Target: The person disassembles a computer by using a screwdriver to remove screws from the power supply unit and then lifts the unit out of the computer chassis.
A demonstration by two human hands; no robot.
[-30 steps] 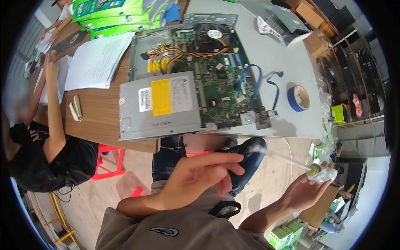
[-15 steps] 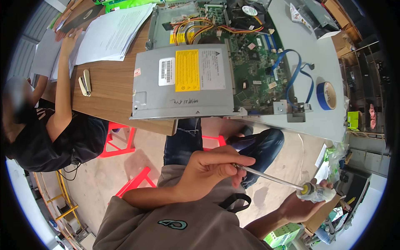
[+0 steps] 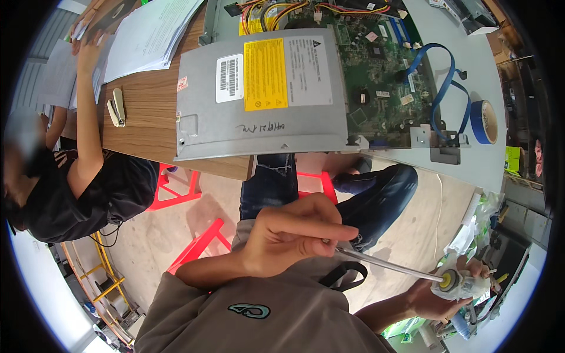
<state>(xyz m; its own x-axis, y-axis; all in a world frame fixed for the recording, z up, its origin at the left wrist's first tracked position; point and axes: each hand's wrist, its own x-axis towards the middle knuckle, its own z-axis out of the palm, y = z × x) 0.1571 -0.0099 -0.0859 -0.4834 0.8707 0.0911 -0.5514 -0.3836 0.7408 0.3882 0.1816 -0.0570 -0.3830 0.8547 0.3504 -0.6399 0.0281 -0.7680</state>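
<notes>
In front of my chest, a long screwdriver (image 3: 391,265) points left with its metal shaft slanting up toward my left hand. My right hand (image 3: 429,299) is closed round its handle, which is wrapped in clear plastic with a yellow collar. The thumb and fingers of my left hand (image 3: 285,235) pinch at the tip; a tiny dark bit shows there, too small to name. Beyond both hands, on the table, lies an opened computer case with a grey metal power supply unit (image 3: 318,126) bearing a yellow label, and a green circuit board (image 3: 376,88) beside it.
A blue flat cable (image 3: 438,97) loops off the board toward a roll of blue tape (image 3: 484,122). A stapler (image 3: 116,108) and paper stacks (image 3: 150,44) lie on the wooden table (image 3: 144,141). At the left sits another person (image 3: 88,188). A red stool (image 3: 200,244) stands below.
The view has shifted, so the case appears larger and higher. My hands appear slightly lower and farther right, still holding the screwdriver at its tip and handle.
</notes>
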